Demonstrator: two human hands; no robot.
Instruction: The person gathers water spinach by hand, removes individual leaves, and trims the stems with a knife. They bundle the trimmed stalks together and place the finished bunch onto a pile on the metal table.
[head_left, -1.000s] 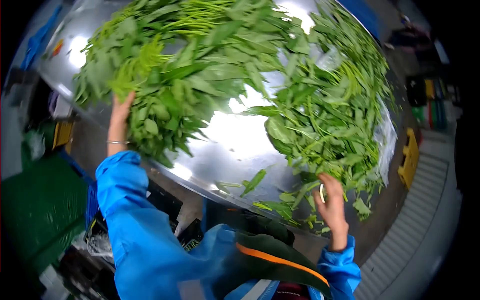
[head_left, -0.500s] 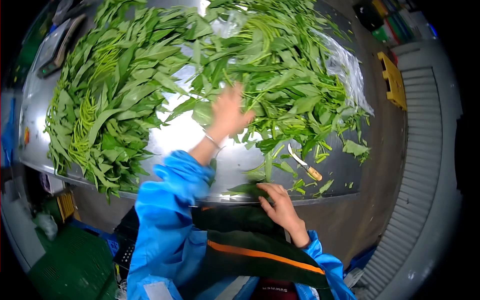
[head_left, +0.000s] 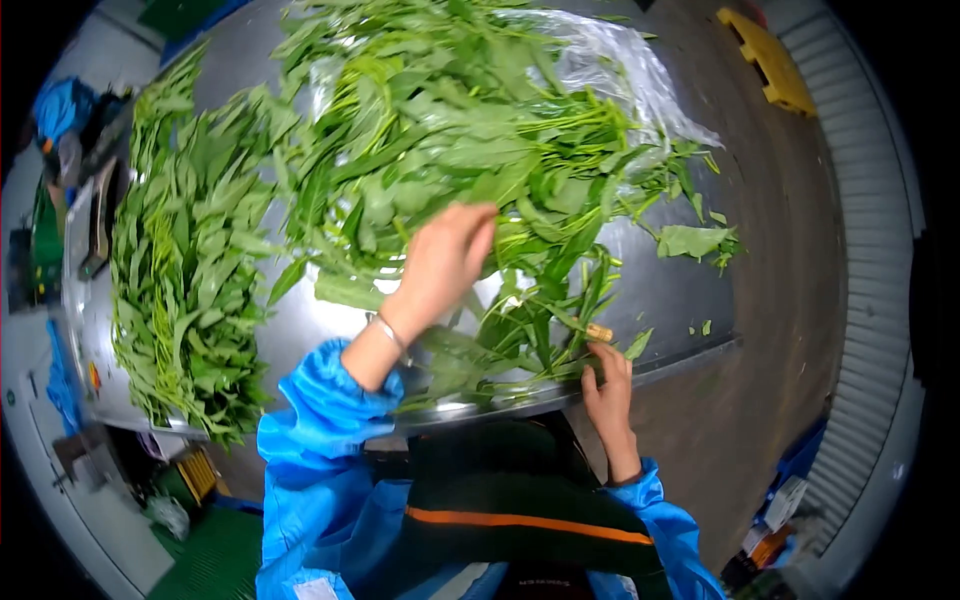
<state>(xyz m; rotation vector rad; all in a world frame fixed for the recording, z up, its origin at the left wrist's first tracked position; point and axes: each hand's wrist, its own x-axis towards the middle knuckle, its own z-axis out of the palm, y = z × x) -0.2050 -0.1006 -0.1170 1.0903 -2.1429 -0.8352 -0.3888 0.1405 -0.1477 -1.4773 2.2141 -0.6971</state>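
Long-stemmed leafy greens [head_left: 440,160] lie in a loose heap across the metal table [head_left: 680,300]. Over the near side of this heap is my left hand [head_left: 440,262], its fingers curled in at the stems and slightly blurred; the fingertips are partly hidden. A smaller spread of stems and leaves reaches the table's front edge. By its right end rests my right hand [head_left: 610,390], fingers loosely bent and apart, with fingertips close to the knife's wooden handle [head_left: 599,332]. Greens cover the knife's blade.
Another long pile of greens [head_left: 180,290] lies on the left. Clear plastic sheeting [head_left: 620,70] sits at the back right, a dark flat device [head_left: 100,220] at the far left. A yellow pallet [head_left: 768,62] is on the floor beyond the table.
My left hand has closed in from a spread reach, and greens now lie nearer the front edge, over the knife blade. My right hand has shifted right, to the knife handle. The view has turned.
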